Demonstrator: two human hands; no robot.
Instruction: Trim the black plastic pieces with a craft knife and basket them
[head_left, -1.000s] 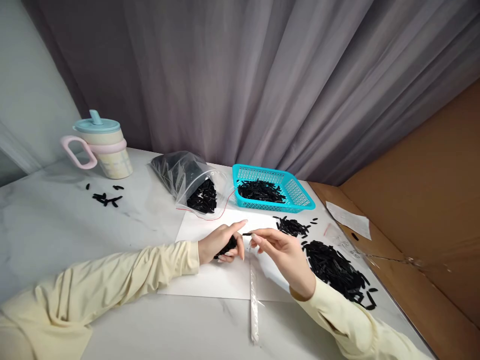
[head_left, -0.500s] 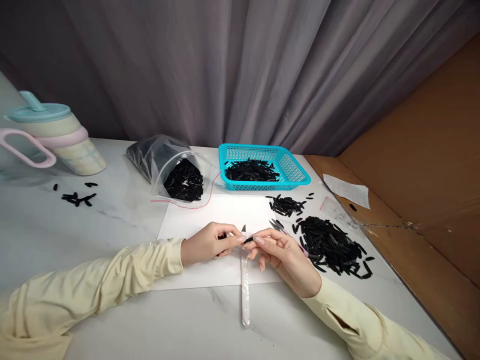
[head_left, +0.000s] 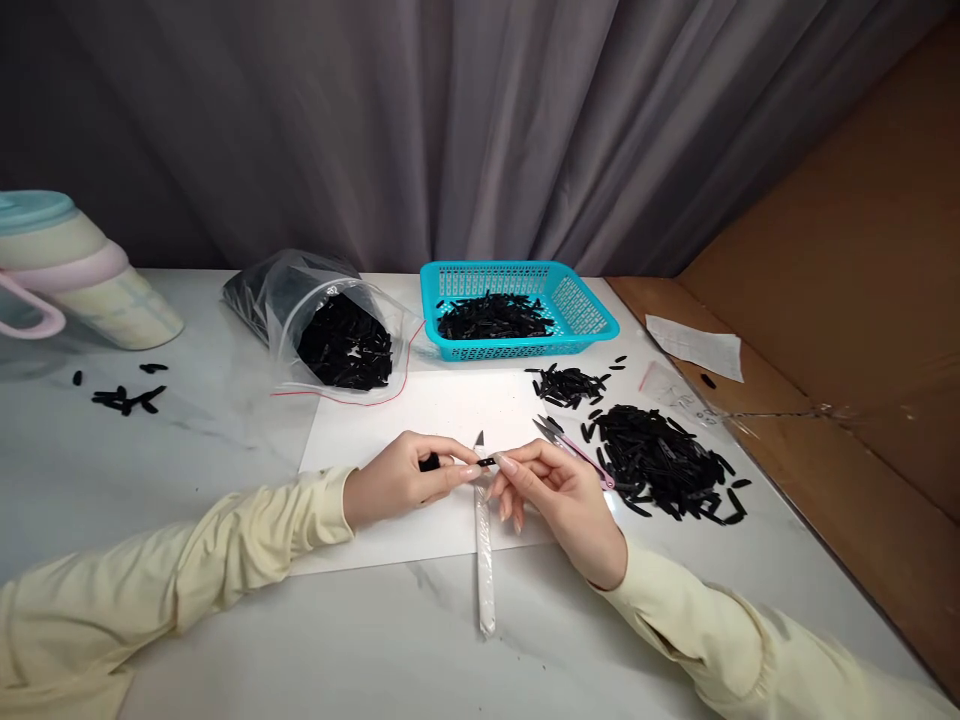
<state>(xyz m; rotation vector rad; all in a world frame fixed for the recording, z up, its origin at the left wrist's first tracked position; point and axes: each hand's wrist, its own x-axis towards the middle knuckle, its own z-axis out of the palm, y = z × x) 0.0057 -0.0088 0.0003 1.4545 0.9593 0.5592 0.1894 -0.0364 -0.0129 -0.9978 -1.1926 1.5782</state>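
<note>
Between the fingertips of both hands, over the white sheet, is a small narrow black piece (head_left: 487, 462) with tiny light spots on it. My left hand (head_left: 405, 475) pinches its left end, and more black material (head_left: 430, 462) shows inside the curled fingers. The right end is pinched by my right hand (head_left: 566, 495), thumb against forefinger, the other fingers loosely bent. Below the hands lies a craft knife (head_left: 485, 570) with a white wrapped handle, its blade pointing away from me. Pink-handled snips (head_left: 592, 462) rest just beyond my right hand.
A large pile of black pieces (head_left: 660, 460) and a smaller pile (head_left: 568, 385) lie right. Behind are a turquoise basket (head_left: 517, 350) and an open clear bag (head_left: 281, 330), both holding black pieces. A tumbler (head_left: 112, 290) stands left; a cardboard wall (head_left: 847, 270) bounds the right.
The view has shifted slightly, so things sit a little further left and higher. The black piece has turned, showing its light spots; both hands still pinch it.
</note>
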